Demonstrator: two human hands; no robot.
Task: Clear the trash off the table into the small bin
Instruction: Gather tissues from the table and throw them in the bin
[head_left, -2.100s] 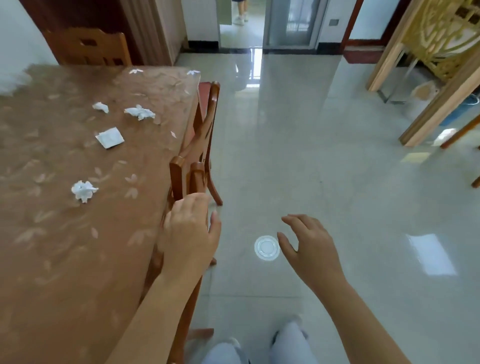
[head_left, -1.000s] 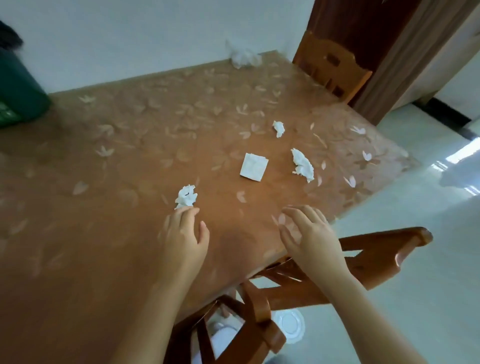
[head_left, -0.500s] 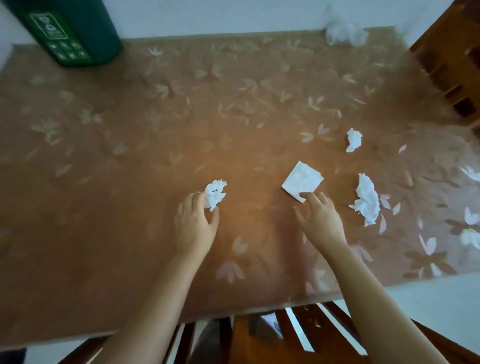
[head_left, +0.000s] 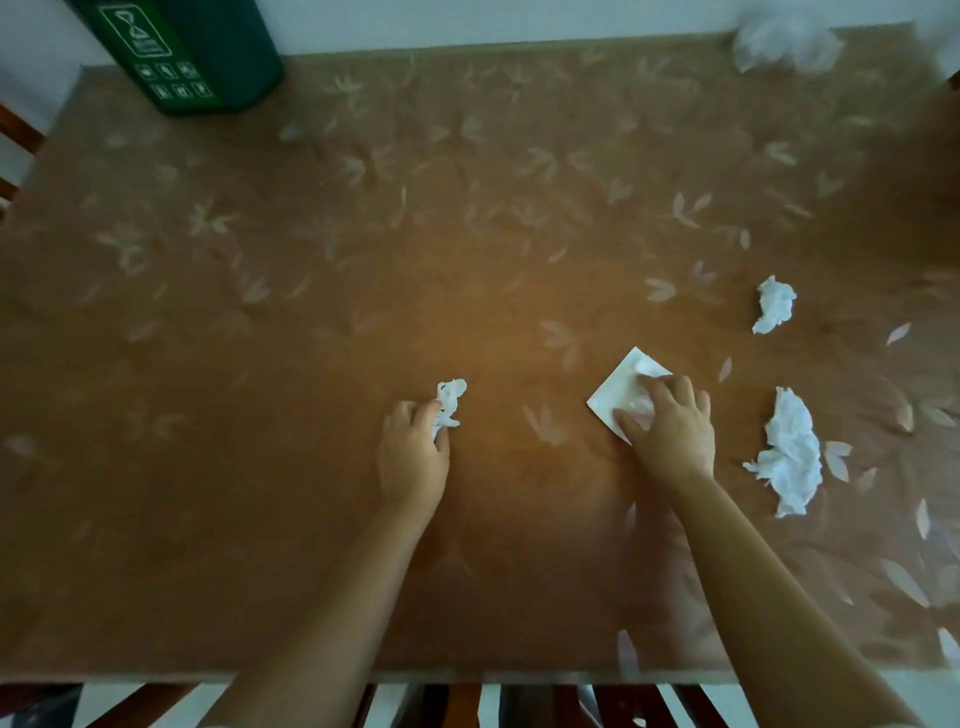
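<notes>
Near the front edge of the brown leaf-patterned tabletop (head_left: 311, 312), we are working with both hands at once. Our left hand (head_left: 413, 457) is pinching a small crumpled tissue (head_left: 451, 400), with the fingers curled round its lower part while the upper part is sticking out past the fingertips. Our right hand (head_left: 670, 431) is resting on a flat folded napkin (head_left: 618, 387); the fingers are spread over its near right half and the thumb is lying at its near edge, pressing down rather than closing round it. Just to the right of that hand a large crumpled tissue (head_left: 789, 452) is lying on the tabletop, apart from the hand, and a smaller crumpled wad (head_left: 775, 304) is sitting farther back on the same side. At the far right corner, by the wall, a blurred white wad (head_left: 784, 41) is lying. The small green bin (head_left: 197, 52) is standing at the far left corner, well apart from all the trash; it is showing a white framed symbol and a row of small white pictograms, and we are finding any lettering too small to read. Below the front edge, wooden chair slats (head_left: 462, 704) are showing.
</notes>
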